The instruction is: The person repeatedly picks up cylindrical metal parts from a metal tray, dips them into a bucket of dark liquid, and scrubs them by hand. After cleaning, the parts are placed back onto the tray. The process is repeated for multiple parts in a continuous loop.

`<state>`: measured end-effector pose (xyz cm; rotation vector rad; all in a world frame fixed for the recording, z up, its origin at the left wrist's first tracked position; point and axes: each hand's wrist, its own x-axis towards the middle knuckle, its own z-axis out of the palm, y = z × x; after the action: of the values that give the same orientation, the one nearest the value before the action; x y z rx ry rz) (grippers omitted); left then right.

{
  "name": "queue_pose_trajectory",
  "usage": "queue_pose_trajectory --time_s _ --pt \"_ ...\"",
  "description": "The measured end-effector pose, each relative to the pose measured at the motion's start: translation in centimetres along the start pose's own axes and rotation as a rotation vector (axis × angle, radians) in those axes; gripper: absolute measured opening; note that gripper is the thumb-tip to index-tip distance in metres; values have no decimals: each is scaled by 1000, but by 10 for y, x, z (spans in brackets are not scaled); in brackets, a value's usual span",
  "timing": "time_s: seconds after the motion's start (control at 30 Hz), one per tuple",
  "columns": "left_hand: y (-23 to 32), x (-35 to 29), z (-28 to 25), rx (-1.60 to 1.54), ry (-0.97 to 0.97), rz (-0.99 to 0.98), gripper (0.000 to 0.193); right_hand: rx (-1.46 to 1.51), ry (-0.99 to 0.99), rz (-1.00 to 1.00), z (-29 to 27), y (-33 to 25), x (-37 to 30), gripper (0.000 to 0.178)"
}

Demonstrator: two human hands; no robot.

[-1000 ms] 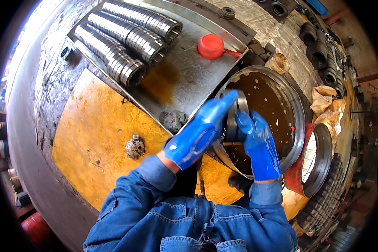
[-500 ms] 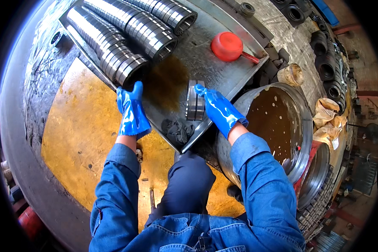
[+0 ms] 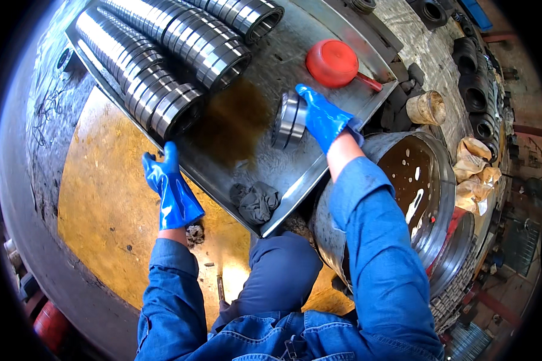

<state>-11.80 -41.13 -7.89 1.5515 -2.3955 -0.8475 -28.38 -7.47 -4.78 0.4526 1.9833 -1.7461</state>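
Observation:
My right hand (image 3: 330, 117), in a blue rubber glove, grips a shiny steel roller bearing (image 3: 289, 121) by its right side. The bearing stands tilted over the metal tray (image 3: 310, 171); whether its lower edge touches the tray floor is hard to tell. My left hand (image 3: 173, 188), gloved alike, is by the tray's left rim with thumb and fingers apart, holding nothing. Just beyond it ends the nearest row of steel bearings (image 3: 153, 96), lying end to end. More rows of bearings (image 3: 202, 45) lie alongside. A dark crumpled rag (image 3: 257, 202) sits in the tray's near corner.
A red plastic dipper (image 3: 332, 64) lies at the tray's right side. Right of the tray stands a metal drum (image 3: 403, 174) holding brown liquid, with a dirty tub (image 3: 426, 108) behind it. Dark rings (image 3: 471, 96) line the far right. A yellowish stained board (image 3: 111, 204) spreads below left.
My right hand has lifted or tipped the bearing, which now leans, and moved slightly up and right. My left hand has drawn back from the bearing row, down and left.

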Motion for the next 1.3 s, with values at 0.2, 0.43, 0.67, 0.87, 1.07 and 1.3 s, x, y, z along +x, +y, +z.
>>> queue_pose_trajectory --time_s 0.2,0.43,0.67,0.87,1.07,1.3 --pt "-15 4 38 -417 -211 -76 55 -346 -173 -26 -26 15 27 60" --pt "-24 10 45 -207 -128 9 53 -325 -180 -107 -8 17 69 59" --pt "-34 13 52 -169 -120 -44 56 -332 -129 -90 -24 -16 54 61" --pt "-19 14 47 -110 -151 -166 61 -352 -123 -70 -28 -15 56 62" --pt "-38 17 56 -141 -148 -116 62 -378 -80 -170 8 -46 96 63" --pt "-36 15 56 -302 -165 -116 54 -438 40 -329 73 -88 138 65"
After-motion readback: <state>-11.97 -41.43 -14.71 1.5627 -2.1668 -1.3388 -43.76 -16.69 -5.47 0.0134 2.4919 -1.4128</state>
